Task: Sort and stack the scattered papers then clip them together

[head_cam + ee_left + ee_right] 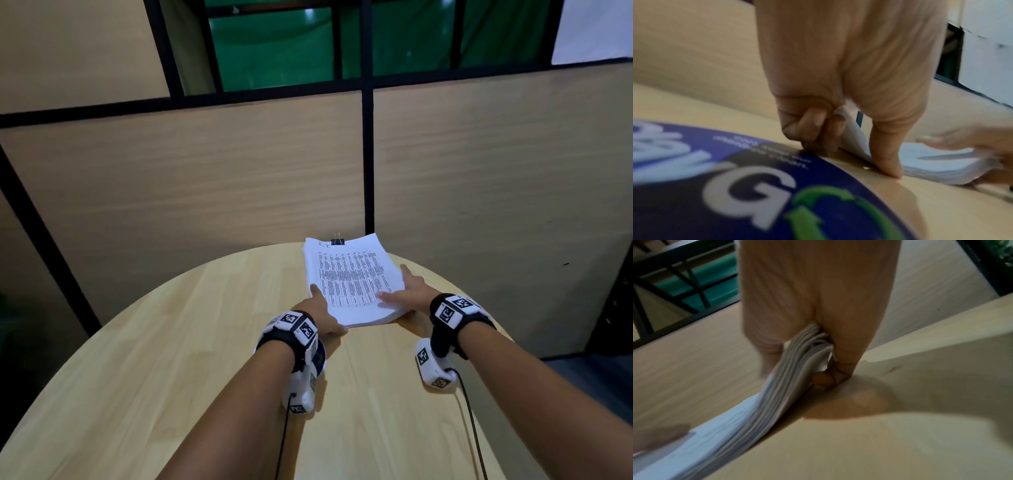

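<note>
Plainly, the stack of papers (352,279) lies on the round wooden table (205,342), toward its far edge, with a black binder clip (337,241) already seated on the far short edge. Its long axis runs away from the person, leaning a little to the right, and the printed table on the top sheet reads from the near end with the heading at the clipped end. The left hand (320,313) grips the near left corner, thumb on top and the other fingers curled at the edge; the right hand (407,291) pinches the near right side, thumb flat on the top sheet and fingers tucked beneath. Judging by the many layered edges in the right wrist view, the bundle is fairly thick yet floppy, sagging where unsupported, and its smooth sheets could fan or slide at the unclipped end. Holding both near corners, or supporting it from below, seems wisest.
</note>
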The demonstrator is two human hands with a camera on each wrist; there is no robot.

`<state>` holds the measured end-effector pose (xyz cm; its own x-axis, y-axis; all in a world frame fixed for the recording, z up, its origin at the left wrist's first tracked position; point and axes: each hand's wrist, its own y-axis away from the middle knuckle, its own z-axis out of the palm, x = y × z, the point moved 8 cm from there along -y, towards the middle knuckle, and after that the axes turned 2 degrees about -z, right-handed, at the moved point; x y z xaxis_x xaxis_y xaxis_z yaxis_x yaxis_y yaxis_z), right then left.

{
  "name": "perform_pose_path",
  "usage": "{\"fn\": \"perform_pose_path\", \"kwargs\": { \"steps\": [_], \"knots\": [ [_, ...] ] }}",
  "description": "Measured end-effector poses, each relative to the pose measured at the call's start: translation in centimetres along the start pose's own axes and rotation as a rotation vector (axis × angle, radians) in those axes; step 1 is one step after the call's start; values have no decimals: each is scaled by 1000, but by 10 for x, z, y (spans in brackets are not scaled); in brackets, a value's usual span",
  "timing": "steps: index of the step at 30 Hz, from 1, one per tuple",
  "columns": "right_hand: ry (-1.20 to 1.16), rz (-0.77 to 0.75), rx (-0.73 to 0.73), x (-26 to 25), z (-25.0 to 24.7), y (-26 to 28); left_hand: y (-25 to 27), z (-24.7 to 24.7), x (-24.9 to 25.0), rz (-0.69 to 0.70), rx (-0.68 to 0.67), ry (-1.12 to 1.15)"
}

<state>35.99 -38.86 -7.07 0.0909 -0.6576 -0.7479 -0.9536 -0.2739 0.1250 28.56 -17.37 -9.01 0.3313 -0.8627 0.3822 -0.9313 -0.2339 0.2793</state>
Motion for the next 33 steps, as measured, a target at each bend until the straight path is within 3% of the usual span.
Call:
{"fn": "perform_pose_path", "kwargs": {
  "steps": [4, 7, 9, 11, 21, 26, 33],
  "knots": [
    [341, -59, -39, 5, 2, 25, 6, -8, 2, -25, 54, -96],
    [594, -106, 87, -1, 1, 44, 19, -11, 3, -63, 135, -87],
    [678, -117, 149, -6, 2, 53, 24, -8, 7, -63, 148, -112],
    [723, -116, 108, -6, 9, 60, 28, -1, 10, -35, 147, -171],
    [834, 39, -29, 11, 22, 58, 30, 8, 1, 40, 67, -336],
    [859, 39, -75, 15, 21, 54, 27, 4, 5, 61, -3, -375],
    [630, -15, -81, 33, 5, 52, 26, 9, -5, 30, -122, -113]
  ]
}}
